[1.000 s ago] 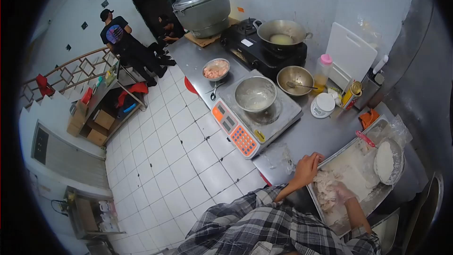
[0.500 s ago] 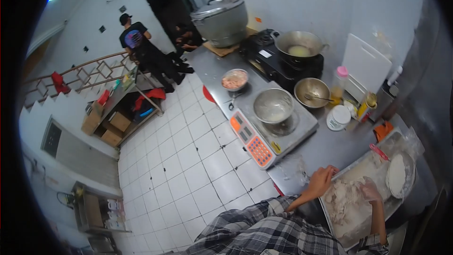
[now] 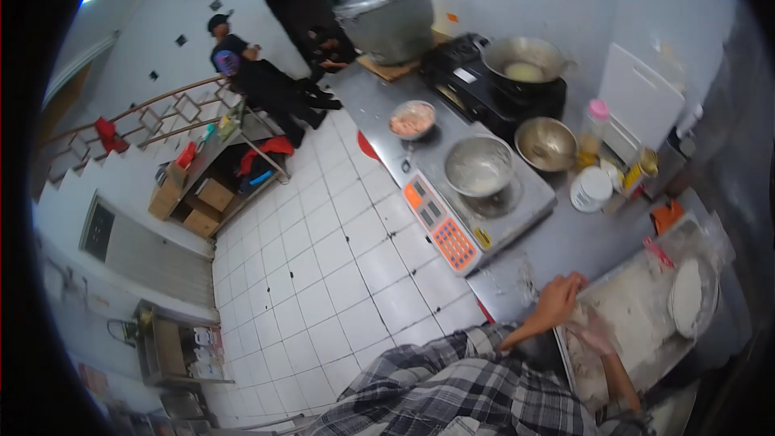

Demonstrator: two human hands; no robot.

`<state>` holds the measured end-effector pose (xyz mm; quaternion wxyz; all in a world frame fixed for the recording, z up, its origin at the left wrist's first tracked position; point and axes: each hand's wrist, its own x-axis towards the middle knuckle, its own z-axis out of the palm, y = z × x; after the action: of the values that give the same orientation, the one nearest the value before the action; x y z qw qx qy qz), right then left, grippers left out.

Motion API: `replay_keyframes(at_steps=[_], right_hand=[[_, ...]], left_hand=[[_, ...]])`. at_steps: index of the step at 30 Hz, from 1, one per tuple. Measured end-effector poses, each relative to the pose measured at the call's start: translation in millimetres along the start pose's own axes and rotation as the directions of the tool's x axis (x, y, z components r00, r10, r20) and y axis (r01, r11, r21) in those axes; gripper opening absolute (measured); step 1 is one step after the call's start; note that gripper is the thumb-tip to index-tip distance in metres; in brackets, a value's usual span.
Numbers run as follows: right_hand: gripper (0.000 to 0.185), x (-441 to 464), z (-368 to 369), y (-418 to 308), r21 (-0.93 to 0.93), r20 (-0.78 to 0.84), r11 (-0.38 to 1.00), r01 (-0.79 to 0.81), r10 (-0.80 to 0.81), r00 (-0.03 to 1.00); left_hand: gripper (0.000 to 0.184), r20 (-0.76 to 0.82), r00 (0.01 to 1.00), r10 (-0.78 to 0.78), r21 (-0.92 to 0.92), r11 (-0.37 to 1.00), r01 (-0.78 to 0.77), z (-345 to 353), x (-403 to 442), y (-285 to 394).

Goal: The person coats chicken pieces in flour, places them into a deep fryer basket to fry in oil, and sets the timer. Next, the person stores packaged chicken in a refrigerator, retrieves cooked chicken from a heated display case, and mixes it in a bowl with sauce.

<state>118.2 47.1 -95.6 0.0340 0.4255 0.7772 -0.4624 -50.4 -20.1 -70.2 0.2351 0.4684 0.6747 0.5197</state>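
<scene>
My left hand [image 3: 557,302] is at the near left rim of a metal tray [image 3: 658,367], fingers bent over its edge. White flour [image 3: 626,303] covers the tray's bottom. Low inside the tray, close under my left hand, is my right hand [image 3: 596,334], in a thin clear glove dusted with flour. Its fingers stretch toward the left wall, slightly blurred, and hold nothing that I can see. Flour-coated pieces [image 3: 588,370] lie by it, partly hidden by the hand and forearm. A round sieve [image 3: 694,297] with flour and a red-handled tool [image 3: 658,252] sit at the tray's far right.
A digital scale [image 3: 448,230] carries a metal bowl [image 3: 479,165]. Beyond are a bowl of pinkish raw meat [image 3: 412,119], a bowl [image 3: 546,144], a white tub [image 3: 592,190], a pink-capped bottle [image 3: 593,129], and a wok [image 3: 525,64] on a stove. Two people are in the background.
My right hand has swept left across the tray, next to my left hand. The floured pile no longer shows where it lay. My left hand stays at the rim. The view has shifted slightly.
</scene>
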Motion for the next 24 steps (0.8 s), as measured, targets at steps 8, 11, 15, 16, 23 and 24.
replay_keyframes(at_steps=[8, 11, 15, 16, 23, 24], right_hand=[[0.065, 17, -7, 14, 0.363, 0.336, 0.932, -0.008, -0.123, 0.934], [0.047, 12, -38, 5, 0.499, 0.398, 0.851, -0.164, -0.057, 0.916], [0.04, 1, -79, -1, -0.19, 0.18, 0.974, 0.119, -0.085, 0.98], [0.04, -3, -81, -4, -0.315, 0.108, 0.944, 0.101, -0.07, 0.992], [0.067, -46, -101, -22, -0.282, 0.154, 0.957, 0.067, -0.024, 0.988], [0.071, -48, -97, -1, -0.252, 0.09, 0.967, 0.025, -0.003, 0.996]], left_hand=[[0.033, 0.014, 1.0, 0.025, -0.064, 0.998, -0.024, 2, 1, 3], [0.032, 0.028, 1.0, 0.008, -0.066, 0.998, -0.006, 1, 2, 5], [0.03, 0.029, 0.999, 0.017, -0.12, 0.993, -0.013, 2, 0, 7], [0.03, 0.045, 0.999, 0.011, -0.105, 0.994, -0.006, 0, 0, 8], [0.032, 0.043, 0.998, 0.047, -0.125, 0.991, -0.041, 4, 0, 2], [0.031, 0.052, 0.998, 0.041, -0.121, 0.992, -0.035, 3, 1, 2]])
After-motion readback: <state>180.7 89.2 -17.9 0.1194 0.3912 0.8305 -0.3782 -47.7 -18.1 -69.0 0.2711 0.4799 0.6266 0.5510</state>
